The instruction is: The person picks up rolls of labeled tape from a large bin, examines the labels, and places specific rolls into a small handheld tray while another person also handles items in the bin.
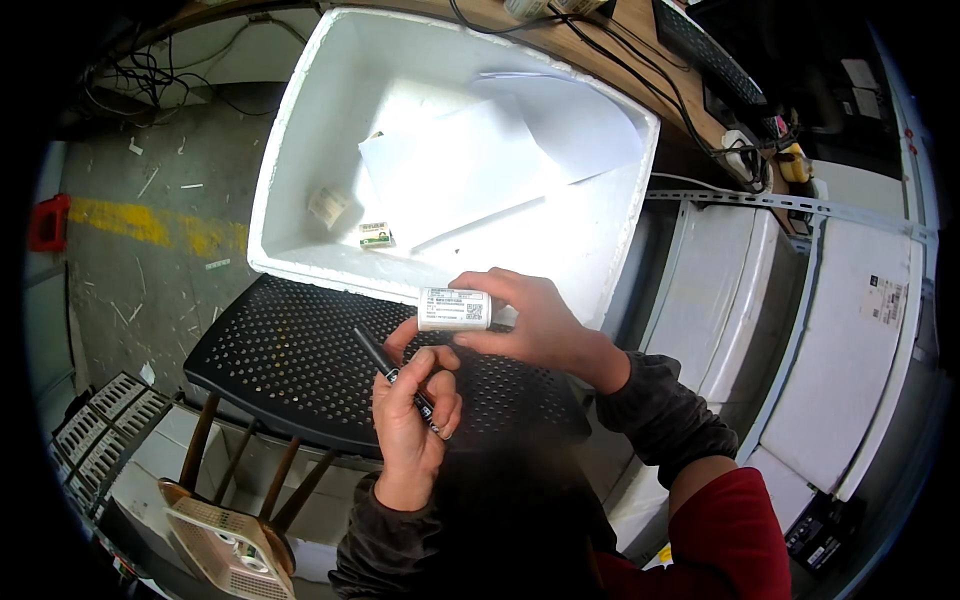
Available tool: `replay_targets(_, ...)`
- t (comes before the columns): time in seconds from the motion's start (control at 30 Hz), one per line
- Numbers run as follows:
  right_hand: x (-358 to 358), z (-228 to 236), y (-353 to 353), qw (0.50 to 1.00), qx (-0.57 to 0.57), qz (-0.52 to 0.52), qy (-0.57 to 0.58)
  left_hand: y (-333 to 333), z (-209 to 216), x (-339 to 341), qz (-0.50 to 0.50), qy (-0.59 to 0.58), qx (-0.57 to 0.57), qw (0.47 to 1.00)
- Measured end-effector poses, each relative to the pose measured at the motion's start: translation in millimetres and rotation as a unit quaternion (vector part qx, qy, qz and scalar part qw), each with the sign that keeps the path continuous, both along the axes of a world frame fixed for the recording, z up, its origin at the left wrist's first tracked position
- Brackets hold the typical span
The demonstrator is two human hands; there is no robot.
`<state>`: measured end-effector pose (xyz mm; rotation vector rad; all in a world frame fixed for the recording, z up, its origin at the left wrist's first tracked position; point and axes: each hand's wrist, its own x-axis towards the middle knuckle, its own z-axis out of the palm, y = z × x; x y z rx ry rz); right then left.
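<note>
Over the perforated black seat (pixel 285 350), the left hand (pixel 411 425) clasped a marker (pixel 374 350), the right hand (pixel 540 322) pinched a white item (pixel 454 310), labelled already, no pen strokes I could see.

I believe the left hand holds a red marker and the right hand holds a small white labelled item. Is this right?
Not quite: the marker in the left hand is black, not red, as the head view shows. The right hand does hold the small white labelled item.
</note>
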<state>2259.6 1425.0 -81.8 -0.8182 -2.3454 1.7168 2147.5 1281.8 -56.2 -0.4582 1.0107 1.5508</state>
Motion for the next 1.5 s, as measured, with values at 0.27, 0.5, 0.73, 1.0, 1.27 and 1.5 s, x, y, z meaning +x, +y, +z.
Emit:
replay_targets(0.27,-1.0,3.0,0.8,1.000,-0.009,0.007,-0.010,-0.4,-2.0,-0.2,0.001,-0.002,0.012,1.000)
replay_targets(0.5,0.9,2.7,0.2,1.000,-0.006,0.008,-0.009,-1.7,-4.3,-0.1,0.003,-0.010,0.020,1.000)
replay_targets(0.73,2.1,9.6,3.1,0.998,-0.025,0.023,-0.058,-1.4,-3.8,-0.2,0.002,-0.011,0.018,1.000)
replay_targets(1.0,2.7,11.4,0.2,1.000,0.011,0.009,-0.013,-0.4,-2.9,1.6,0.003,0.001,0.014,1.000)
replay_targets(1.27,3.3,6.2,-3.5,0.996,0.078,0.001,0.030,-0.6,-3.0,1.7,0.004,-0.006,0.011,1.000)
replay_targets(1.5,4.2,7.8,-6.4,0.996,0.088,0.027,0.020,-2.9,-5.6,1.1,0.003,-0.009,0.017,1.000)
